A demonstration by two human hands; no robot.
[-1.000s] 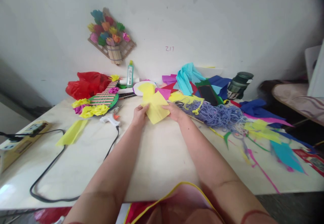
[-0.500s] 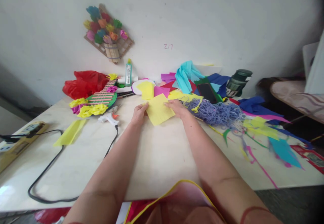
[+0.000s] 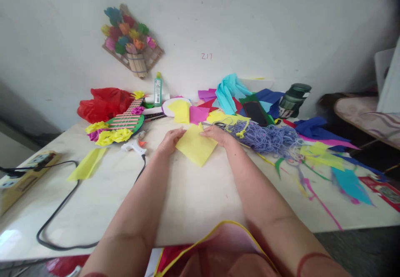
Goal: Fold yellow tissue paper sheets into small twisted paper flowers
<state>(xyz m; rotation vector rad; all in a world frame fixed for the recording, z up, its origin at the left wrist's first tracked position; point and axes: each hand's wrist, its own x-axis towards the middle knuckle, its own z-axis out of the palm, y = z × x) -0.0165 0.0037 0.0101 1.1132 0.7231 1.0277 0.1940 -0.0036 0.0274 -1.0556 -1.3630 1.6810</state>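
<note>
A square of yellow crepe paper is stretched between my two hands above the white table, one corner pointing toward me. My left hand pinches its left side. On the right, my right hand grips the upper right edge, thumb over the paper. A small yellow tip stands up at the paper's top corner. Just beyond lie another yellow sheet and a magenta piece. A bundle of purple yarn is close to my right hand.
At left are a glue gun with its black cord, a yellow paper strip, a power strip and a green craft with sticks and paper flowers. A phone, a dark green bottle and paper scraps lie right.
The yellow square has turned so a corner points toward me, and it sits slightly lower. Both hands keep hold of it, with the left shifted a little leftward.
</note>
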